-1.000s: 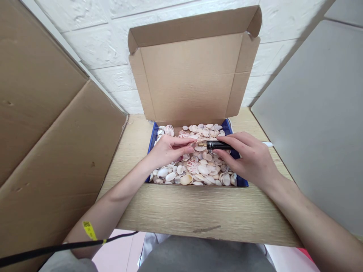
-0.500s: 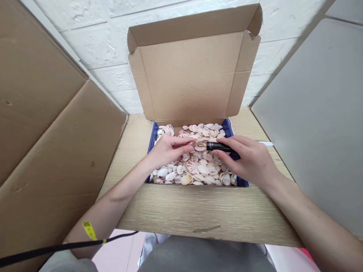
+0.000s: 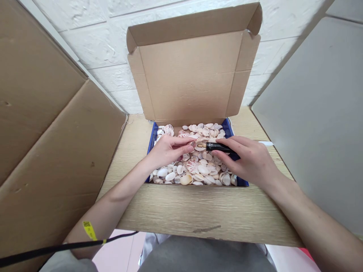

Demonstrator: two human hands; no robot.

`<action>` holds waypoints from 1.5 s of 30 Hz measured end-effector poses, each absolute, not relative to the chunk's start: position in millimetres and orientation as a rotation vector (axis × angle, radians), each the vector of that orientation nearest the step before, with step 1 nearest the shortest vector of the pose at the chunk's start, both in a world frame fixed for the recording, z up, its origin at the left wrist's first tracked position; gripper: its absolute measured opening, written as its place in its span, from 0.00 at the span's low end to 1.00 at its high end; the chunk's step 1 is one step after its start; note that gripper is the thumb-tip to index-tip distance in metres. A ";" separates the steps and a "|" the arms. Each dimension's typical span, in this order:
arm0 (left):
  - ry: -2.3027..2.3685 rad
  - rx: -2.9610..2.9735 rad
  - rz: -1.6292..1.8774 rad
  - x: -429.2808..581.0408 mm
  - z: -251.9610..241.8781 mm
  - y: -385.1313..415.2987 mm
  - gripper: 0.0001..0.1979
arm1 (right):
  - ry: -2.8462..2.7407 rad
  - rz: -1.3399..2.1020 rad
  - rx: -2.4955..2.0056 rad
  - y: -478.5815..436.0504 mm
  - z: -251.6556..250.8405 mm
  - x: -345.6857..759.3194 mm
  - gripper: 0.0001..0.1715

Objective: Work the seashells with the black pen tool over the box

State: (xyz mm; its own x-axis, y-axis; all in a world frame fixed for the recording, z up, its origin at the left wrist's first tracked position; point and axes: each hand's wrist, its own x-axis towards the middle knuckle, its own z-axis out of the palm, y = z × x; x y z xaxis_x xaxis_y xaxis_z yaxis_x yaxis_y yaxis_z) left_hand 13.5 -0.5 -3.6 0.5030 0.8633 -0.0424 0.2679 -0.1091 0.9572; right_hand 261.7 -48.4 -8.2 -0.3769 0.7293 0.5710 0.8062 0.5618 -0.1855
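A blue-lined cardboard box (image 3: 152,141) full of small white and pink shells (image 3: 195,172) stands open on the wooden desk (image 3: 198,211), its lid (image 3: 193,79) tilted back against the wall. My left hand (image 3: 167,150) hovers over the shells and pinches one small shell (image 3: 195,142) between thumb and fingers. My right hand (image 3: 249,160) grips a black pen-like tool (image 3: 218,147) with a brass tip. That tip touches the pinched shell.
A large cardboard sheet (image 3: 51,136) leans along the left side. A grey board (image 3: 314,113) stands on the right. A white brick wall (image 3: 113,45) is behind the box. A black cable (image 3: 56,249) with a yellow tag runs past my left arm.
The tool's tip has shifted slightly left onto the pinched shell. Both hands otherwise stay in place.
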 end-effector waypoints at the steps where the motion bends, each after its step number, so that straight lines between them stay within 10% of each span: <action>1: 0.983 1.646 0.670 13.5 -3.0 -0.7 0.23 | -2.185 -0.161 -1.232 -48.4 -8.2 261.5 0.13; 45: 0.984 1.832 0.639 13.4 -3.4 0.1 0.23 | -2.253 -0.088 -1.276 -49.1 -6.6 263.2 0.14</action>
